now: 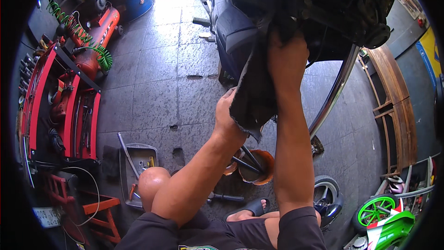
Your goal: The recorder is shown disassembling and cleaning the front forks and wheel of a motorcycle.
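Note:
A dark motorbike point(249, 14) fills the top middle, seen from close by. From its underside hangs a black, rough-edged flap point(253, 97), whose material I cannot make out. My left hand point(227, 118) is closed on the flap's lower left edge, with some fingers hidden behind it. Higher up, my right hand point(287, 51) reaches in among the dark parts right of the flap. Its fingertips disappear in shadow there, so what they touch is hidden. A shiny metal tube point(335, 92) slants down from the bike, right of my right forearm.
Below my arms stands an orange-rimmed container point(268, 176) with dark tubes in it. A grey tray point(134, 150) of tools lies by my knee. At left are a red tool cart point(69, 111) and a red compressor point(106, 28); at right, a wheel point(326, 194) and wooden furniture point(397, 106).

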Demonstrator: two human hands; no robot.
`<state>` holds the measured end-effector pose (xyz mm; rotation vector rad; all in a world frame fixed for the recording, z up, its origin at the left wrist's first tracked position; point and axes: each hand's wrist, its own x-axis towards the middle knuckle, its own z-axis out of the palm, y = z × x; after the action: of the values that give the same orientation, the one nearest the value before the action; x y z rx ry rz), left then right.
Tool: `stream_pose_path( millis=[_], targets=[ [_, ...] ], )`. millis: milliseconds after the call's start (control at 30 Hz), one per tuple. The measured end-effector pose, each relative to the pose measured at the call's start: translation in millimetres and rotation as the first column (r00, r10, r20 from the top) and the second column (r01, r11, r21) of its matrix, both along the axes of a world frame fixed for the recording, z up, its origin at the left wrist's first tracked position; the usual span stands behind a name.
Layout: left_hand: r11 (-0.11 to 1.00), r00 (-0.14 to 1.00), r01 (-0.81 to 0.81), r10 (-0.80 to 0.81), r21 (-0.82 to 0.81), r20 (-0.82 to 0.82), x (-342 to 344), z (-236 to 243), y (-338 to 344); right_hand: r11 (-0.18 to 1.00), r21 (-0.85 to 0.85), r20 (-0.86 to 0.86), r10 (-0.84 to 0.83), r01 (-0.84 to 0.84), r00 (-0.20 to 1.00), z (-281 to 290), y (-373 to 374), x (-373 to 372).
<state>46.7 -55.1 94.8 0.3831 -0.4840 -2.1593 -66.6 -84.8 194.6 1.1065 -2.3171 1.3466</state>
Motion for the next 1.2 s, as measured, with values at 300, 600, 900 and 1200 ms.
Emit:
stream_pose_path(
  millis=[300,600,900,1200],
  targets=[
    [0.999,0.947,-0.054,0.053,-0.005,0.316,8,-2,44,0.855,-0.305,0.212,0.49,-0.419,0.845,-34,23,-13],
    [0.998,0.886,0.0,0.027,-0.058,0.464,13,-40,73,0.915,-0.284,0.249,0.359,-0.286,0.899,-121,60,6],
    [0.99,0.747,0.048,0.053,-0.133,0.663,22,-91,102,0.925,-0.265,0.375,0.36,-0.274,0.854,-172,91,15],
    [0.999,0.757,0.044,-0.019,-0.022,0.653,39,-88,106,0.973,-0.177,0.255,0.193,-0.15,0.948,-180,99,30]
  ],
)
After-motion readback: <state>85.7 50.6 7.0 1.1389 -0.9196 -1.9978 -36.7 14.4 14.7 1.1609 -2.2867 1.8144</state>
